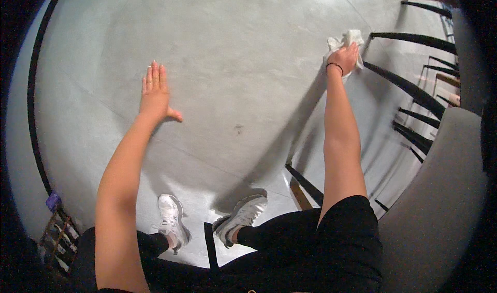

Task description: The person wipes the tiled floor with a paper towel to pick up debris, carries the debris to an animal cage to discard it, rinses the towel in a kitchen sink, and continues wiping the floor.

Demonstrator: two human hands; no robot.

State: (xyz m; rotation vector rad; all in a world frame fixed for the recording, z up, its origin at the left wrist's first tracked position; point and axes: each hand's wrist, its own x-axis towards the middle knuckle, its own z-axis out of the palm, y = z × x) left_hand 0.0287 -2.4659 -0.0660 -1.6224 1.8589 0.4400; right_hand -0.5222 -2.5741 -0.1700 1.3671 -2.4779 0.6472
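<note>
My right hand (343, 58) grips a crumpled white cloth (352, 36), possibly paper, which sticks out beyond my fingertips and to both sides. A dark band circles that wrist. Just right of the cloth are the ends of two black furniture legs (411, 38); whether the cloth touches one I cannot tell. My left hand (154, 89) is empty and stretched flat over the grey floor (240, 60), its fingers straight and the thumb spread out. A ring shows on one of its fingers.
More dark legs (419, 118) crowd the right side beside a large grey surface (438, 199). Another black leg (304, 182) stands near my white sneaker (248, 211). A rack (60, 242) with a purple item (53, 201) is at lower left, by the black baseboard (32, 98).
</note>
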